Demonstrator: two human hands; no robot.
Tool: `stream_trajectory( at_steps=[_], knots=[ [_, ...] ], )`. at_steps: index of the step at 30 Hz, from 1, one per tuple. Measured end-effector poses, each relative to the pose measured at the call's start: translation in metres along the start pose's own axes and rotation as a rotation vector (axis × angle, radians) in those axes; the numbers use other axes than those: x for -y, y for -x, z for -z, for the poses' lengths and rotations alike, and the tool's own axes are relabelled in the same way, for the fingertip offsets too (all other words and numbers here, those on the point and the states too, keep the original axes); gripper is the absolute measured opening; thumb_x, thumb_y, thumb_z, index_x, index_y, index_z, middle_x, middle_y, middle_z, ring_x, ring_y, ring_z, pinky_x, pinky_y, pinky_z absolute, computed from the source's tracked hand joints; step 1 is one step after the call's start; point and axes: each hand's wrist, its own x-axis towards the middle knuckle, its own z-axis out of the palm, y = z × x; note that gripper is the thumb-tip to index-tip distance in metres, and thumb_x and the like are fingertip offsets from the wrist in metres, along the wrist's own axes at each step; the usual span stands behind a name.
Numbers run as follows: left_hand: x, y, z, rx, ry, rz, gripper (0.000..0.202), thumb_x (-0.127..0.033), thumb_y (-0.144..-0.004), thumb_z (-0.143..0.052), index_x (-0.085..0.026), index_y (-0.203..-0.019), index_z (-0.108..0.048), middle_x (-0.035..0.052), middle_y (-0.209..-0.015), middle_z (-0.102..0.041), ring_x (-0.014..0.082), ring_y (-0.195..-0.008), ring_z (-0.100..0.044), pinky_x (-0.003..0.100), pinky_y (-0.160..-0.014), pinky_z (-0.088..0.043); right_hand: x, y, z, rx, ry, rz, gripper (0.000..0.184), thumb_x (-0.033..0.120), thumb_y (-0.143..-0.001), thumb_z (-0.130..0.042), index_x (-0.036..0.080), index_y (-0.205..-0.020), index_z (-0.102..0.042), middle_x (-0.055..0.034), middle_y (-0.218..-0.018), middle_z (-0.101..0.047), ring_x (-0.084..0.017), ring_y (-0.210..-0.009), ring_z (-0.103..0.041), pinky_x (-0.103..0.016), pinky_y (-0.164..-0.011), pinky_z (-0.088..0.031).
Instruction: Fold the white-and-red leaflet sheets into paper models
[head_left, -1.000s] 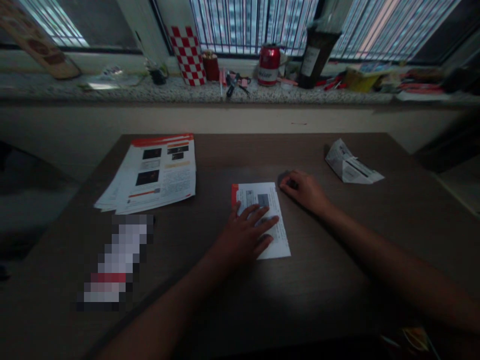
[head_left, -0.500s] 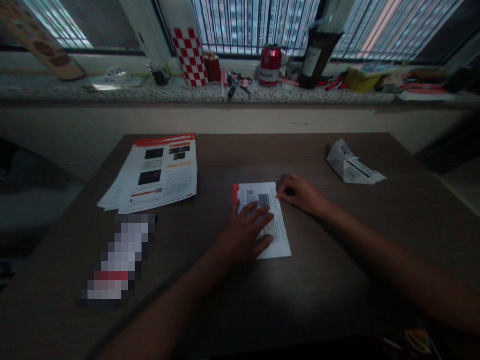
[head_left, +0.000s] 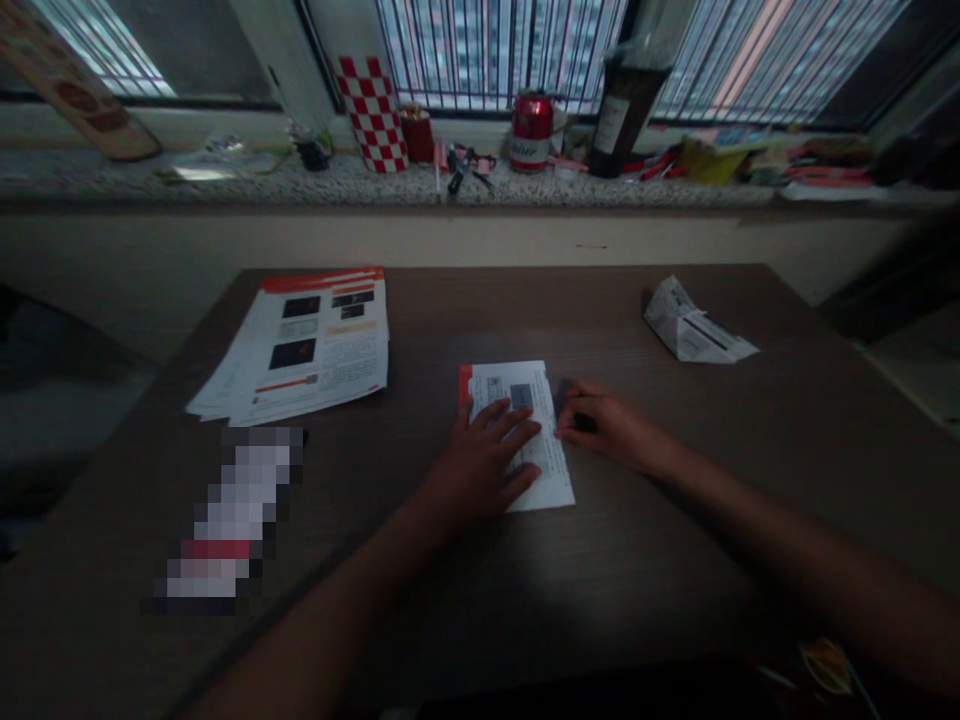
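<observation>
A folded printed sheet (head_left: 551,480) with a red corner lies in the middle of the dark wooden table (head_left: 660,540). My left hand (head_left: 484,462) rests flat on it with the fingers spread, pinning it down. My right hand (head_left: 604,425) sits at the sheet's right edge, fingers curled and pressed against the fold; whether anything is between them is too dark to see.
A stack of printed pages (head_left: 300,345) lies at the back left. A crumpled folded paper (head_left: 694,325) sits at the back right. A blurred-out object (head_left: 229,520) lies front left. The windowsill holds a checked cup (head_left: 373,112), a red can (head_left: 531,130) and a dark bottle (head_left: 619,110).
My right hand has slid from the sheet's upper right corner down along its right edge toward me. My left hand stays pressed on the sheet.
</observation>
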Motion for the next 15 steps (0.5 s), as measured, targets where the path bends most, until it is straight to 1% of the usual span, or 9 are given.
stream_trajectory(
  at_steps=[8, 12, 15],
  knots=[
    [0.001, 0.0, -0.002, -0.011, -0.003, -0.006, 0.052, -0.048, -0.103, -0.058, -0.03, -0.151, -0.05, 0.0052, -0.163, -0.048, 0.0355, -0.154, -0.035, 0.068, -0.126, -0.016, 0.017, 0.03, -0.007, 0.011, -0.019, 0.015, 0.005, 0.02, -0.092, -0.076, 0.024, -0.092, -0.072, -0.0055, -0.104, -0.064, -0.024, -0.101, -0.062, -0.039, -0.089, -0.052],
    [0.001, 0.0, -0.002, -0.01, 0.0, -0.003, 0.051, -0.047, -0.103, -0.059, -0.03, -0.151, -0.05, 0.0052, -0.164, -0.047, 0.0352, -0.154, -0.034, 0.068, -0.127, -0.016, 0.028, 0.045, -0.01, 0.026, -0.03, 0.0, 0.009, 0.019, -0.091, -0.077, 0.024, -0.093, -0.071, -0.0057, -0.105, -0.063, -0.025, -0.103, -0.061, -0.039, -0.089, -0.051],
    [0.001, 0.0, -0.001, 0.0, 0.007, -0.005, 0.051, -0.046, -0.103, -0.058, -0.029, -0.151, -0.049, 0.0053, -0.164, -0.047, 0.0351, -0.154, -0.034, 0.068, -0.126, -0.016, 0.036, 0.054, -0.011, 0.044, -0.03, -0.008, 0.008, 0.018, -0.092, -0.075, 0.025, -0.093, -0.07, -0.0059, -0.106, -0.064, -0.026, -0.104, -0.06, -0.04, -0.089, -0.05]
  ],
)
